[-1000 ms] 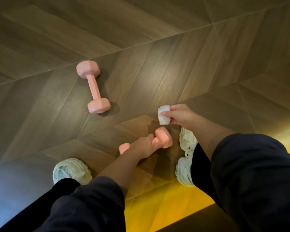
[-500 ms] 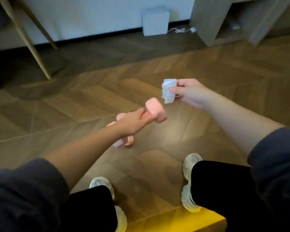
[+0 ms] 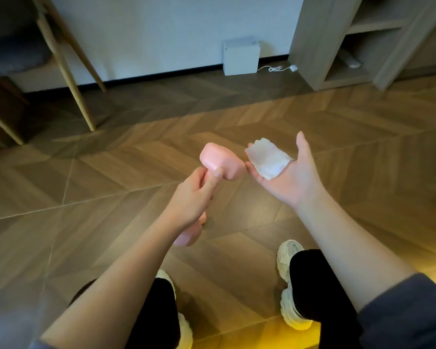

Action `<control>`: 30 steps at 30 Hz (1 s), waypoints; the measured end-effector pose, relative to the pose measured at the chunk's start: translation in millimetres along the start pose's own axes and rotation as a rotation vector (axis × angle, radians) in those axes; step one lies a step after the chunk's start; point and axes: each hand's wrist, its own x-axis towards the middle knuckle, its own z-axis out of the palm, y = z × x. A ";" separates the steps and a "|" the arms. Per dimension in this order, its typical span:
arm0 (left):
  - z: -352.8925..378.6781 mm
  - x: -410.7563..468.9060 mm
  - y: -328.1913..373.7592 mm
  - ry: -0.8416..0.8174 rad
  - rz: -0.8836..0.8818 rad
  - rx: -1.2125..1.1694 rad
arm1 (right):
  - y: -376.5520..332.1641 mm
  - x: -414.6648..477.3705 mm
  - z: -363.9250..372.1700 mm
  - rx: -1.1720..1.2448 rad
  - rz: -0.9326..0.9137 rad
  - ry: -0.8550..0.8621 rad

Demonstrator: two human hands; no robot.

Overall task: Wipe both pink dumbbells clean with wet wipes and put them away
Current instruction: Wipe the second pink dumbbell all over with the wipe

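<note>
My left hand (image 3: 195,195) grips the handle of a pink dumbbell (image 3: 222,162), held up in front of me. Its far head points up and forward; the near head shows below my wrist. My right hand (image 3: 291,177) is turned palm up with straight fingers, and a folded white wet wipe (image 3: 268,158) lies on them. The wipe is just right of the dumbbell's upper head and apart from it. The second pink dumbbell is out of view.
Herringbone wood floor all around. A white box (image 3: 241,56) with a cable stands against the far wall. A wooden shelf unit (image 3: 337,46) is at the back right, wooden chair legs (image 3: 66,69) at the back left. My shoes (image 3: 291,283) are below.
The view rose from the floor to the room, so the dumbbell lying on the floor left the frame. My right hand turned palm up and opened under the wipe. The held dumbbell tilted upward.
</note>
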 end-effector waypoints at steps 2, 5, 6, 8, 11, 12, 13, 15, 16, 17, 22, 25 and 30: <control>-0.3 1.8 -8.6 0.022 -0.011 -0.054 | -2.4 6.1 0.6 -0.068 -0.016 -0.012; 0.3 3.2 -11.8 0.011 -0.026 -0.104 | -0.2 14.8 -3.7 -0.266 -0.113 -0.009; 0.9 4.0 -12.2 -0.001 -0.020 -0.103 | 2.3 15.6 -4.8 -0.386 -0.164 -0.012; 2.3 5.4 -11.9 -0.029 -0.007 -0.087 | 8.6 16.5 -6.5 -0.710 -0.277 -0.008; 4.6 6.5 -11.4 -0.040 0.027 -0.078 | 19.4 13.2 -6.4 -1.022 -0.433 -0.064; 6.0 7.2 -10.7 -0.039 0.032 -0.075 | 22.2 10.8 -6.4 -1.080 -0.471 -0.112; 7.3 8.0 -10.1 -0.035 0.034 -0.073 | 24.5 7.9 -7.0 -1.133 -0.510 -0.151; 9.4 9.7 -9.3 -0.014 0.032 -0.077 | 26.9 3.1 -9.6 -1.190 -0.551 -0.176; 9.8 10.4 -8.7 0.001 0.033 -0.080 | 27.5 0.9 -11.2 -1.200 -0.554 -0.179; 10.3 10.9 -7.5 0.012 0.036 -0.084 | 28.1 -0.8 -13.5 -1.209 -0.554 -0.191; 15.7 8.0 -4.0 0.062 0.108 -0.060 | 28.8 4.2 -16.6 -1.213 -0.519 -0.303; 20.2 3.3 -0.5 0.070 0.127 -0.070 | 27.4 3.9 -14.0 -1.158 -0.497 -0.316; 15.8 5.0 -2.0 0.086 0.091 -0.083 | 28.7 -1.9 -21.5 -1.247 -0.543 -0.296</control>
